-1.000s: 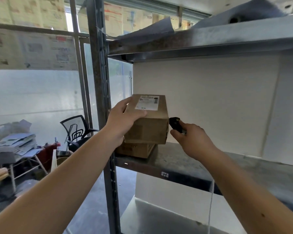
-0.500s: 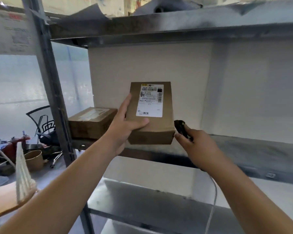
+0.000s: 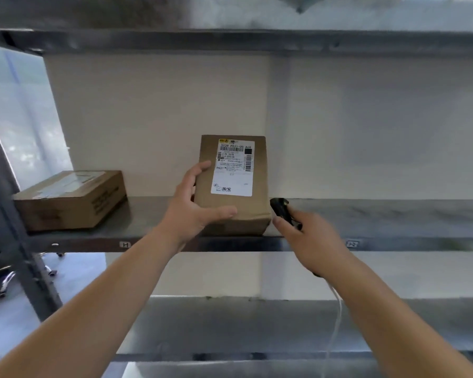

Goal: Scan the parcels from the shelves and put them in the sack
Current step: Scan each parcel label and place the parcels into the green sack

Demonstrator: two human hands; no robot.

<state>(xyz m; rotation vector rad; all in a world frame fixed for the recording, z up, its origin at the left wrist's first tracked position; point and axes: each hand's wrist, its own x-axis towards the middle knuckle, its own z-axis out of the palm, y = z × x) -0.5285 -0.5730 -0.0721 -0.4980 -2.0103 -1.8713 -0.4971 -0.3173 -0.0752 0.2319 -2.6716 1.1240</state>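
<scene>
Head view: the left hand (image 3: 191,211) has its fingers (image 3: 200,170) wrapped up the left side of a small brown cardboard parcel with a white shipping label (image 3: 234,184), the thumb pressed across the lower front face, so the hand is clamped on the box. The parcel stands tilted up with its label facing the camera; whether its lower edge rests on the grey metal shelf (image 3: 393,218) or hangs just over the front lip I cannot tell. Just right of those fingers, near the parcel's lower right corner, the right hand (image 3: 311,241) is closed round a small black handheld scanner (image 3: 281,210) with a pale cable (image 3: 336,317) trailing down from it; its head points up and to the left, toward the box.

Well to the left of the holding fingers, a second flat brown cardboard box sealed with clear tape (image 3: 71,199) lies on the same shelf, untouched. No sack is in view.

The step in hand looks like scanning the label. The risks I judge: the scanner sits low beside the corner, while the barcodes are high on the label, so the beam may miss them. The one-handed side grip could let the box twist or slip off the shelf edge. The cable may snag on the shelf below.
</scene>
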